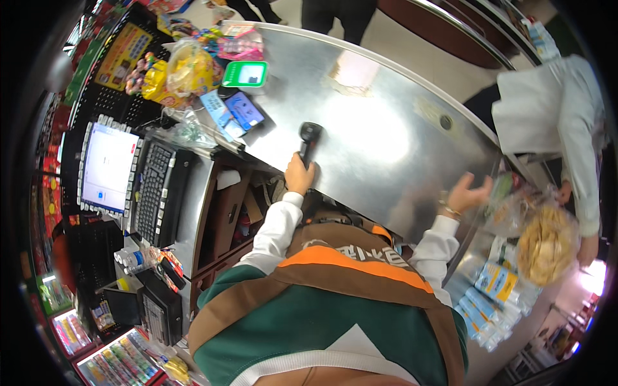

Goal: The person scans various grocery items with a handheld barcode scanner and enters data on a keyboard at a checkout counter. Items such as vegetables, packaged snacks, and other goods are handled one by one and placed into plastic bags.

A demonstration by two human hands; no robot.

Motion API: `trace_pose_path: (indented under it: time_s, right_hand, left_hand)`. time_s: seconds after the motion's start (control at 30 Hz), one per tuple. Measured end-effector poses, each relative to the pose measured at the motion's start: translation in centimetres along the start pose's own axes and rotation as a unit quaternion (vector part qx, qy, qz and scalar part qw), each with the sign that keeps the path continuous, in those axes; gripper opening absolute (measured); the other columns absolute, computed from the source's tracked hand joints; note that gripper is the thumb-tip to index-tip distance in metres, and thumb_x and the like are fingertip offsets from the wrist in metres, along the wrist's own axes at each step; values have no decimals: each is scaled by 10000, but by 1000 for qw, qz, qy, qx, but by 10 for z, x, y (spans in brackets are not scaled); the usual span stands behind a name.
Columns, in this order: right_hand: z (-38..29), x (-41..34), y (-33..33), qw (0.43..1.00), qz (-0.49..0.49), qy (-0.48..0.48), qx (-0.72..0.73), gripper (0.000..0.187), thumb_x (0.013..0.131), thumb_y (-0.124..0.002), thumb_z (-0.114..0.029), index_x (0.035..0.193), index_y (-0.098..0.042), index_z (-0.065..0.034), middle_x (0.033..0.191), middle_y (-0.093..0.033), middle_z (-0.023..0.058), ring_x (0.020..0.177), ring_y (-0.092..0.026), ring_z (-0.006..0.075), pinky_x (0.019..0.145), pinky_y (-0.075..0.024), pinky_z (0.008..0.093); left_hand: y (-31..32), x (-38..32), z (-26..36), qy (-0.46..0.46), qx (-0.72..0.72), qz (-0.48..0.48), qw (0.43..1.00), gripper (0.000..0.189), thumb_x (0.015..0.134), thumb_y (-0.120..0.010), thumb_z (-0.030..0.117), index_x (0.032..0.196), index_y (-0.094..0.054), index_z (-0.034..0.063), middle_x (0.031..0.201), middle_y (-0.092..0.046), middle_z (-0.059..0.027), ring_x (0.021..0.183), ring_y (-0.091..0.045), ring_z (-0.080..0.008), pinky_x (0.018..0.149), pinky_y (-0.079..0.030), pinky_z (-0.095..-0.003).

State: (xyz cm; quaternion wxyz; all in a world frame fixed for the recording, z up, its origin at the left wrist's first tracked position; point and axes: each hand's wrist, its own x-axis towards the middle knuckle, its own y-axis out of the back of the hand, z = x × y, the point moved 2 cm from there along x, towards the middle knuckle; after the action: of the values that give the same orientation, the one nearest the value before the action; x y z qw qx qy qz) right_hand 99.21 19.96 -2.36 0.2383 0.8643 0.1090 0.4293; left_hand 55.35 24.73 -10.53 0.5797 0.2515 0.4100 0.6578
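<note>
My left hand [300, 174] is closed around the grip of a black handheld barcode scanner [310, 132], held over the front edge of a metal checkout counter [357, 173]. Out to the right, my right hand [468, 194] is raised with its fingers spread, holding nothing that I can see. Just beyond it are clear plastic bags of produce [507, 205] and a large bag of pale yellow food pieces [548, 246]. A person in a light shirt [536, 106] stands there, a hand at the bags.
Left are a monitor [108, 166], a black keyboard [155, 193] and a small payment screen [245, 111]. A green-framed device [245, 74] and yellow candy bags [190, 72] stand at the back left. Packs of bottled water [497, 282] lie at the right. Other people stand beyond the counter.
</note>
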Motion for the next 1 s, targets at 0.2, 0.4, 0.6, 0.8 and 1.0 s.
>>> trace_pose_path:
  time_s: [0.2, 0.4, 0.6, 0.8, 1.0]
  right_hand:
    - [-221, -193, -67, 631, -616, -315, 351, 849, 817, -731, -260, 1417, -203, 28, 1238, -474, 162, 1101, -508, 213, 929, -427, 336]
    - [-337, -185, -84, 654, -445, -360, 495, 509, 813, -609, -60, 1278, -409, -10, 707, -531, 31, 605, -526, 132, 629, -455, 271]
    - [-419, -145, -87, 577, -476, -261, 610, 396, 872, -530, -86, 1242, -417, -5, 666, -477, 31, 560, -448, 122, 566, -422, 280]
    - [-496, -160, -79, 536, -510, -239, 629, 368, 872, -514, -71, 1220, -416, 3, 658, -472, 33, 563, -450, 124, 582, -418, 289]
    - [-515, -162, -69, 535, -564, -172, 605, 607, 851, -523, -50, 1393, -263, 32, 674, -448, 37, 553, -452, 123, 593, -428, 286]
  left_hand:
    - [52, -10, 29, -134, -191, -21, 972, 413, 866, -584, 195, 1172, -431, -38, 1055, -555, -287, 997, -572, -381, 839, -452, -416]
    - [238, -6, -124, -48, -255, 241, 935, 183, 777, -652, 152, 918, -645, 35, 946, -653, -101, 934, -587, -272, 833, -444, -352]
    - [461, -52, -450, 175, 15, 703, 689, 325, 927, -487, 167, 1172, -493, -46, 1101, -591, -197, 996, -559, -325, 919, -414, -384]
    - [499, -76, -571, 220, -160, 563, 781, 590, 906, -586, 154, 1376, -302, -63, 980, -652, -132, 913, -607, -172, 833, -450, -261]
    - [537, -132, -505, 141, -112, 351, 919, 318, 751, -722, 24, 1058, -639, 8, 868, -679, -80, 822, -635, -153, 742, -475, -271]
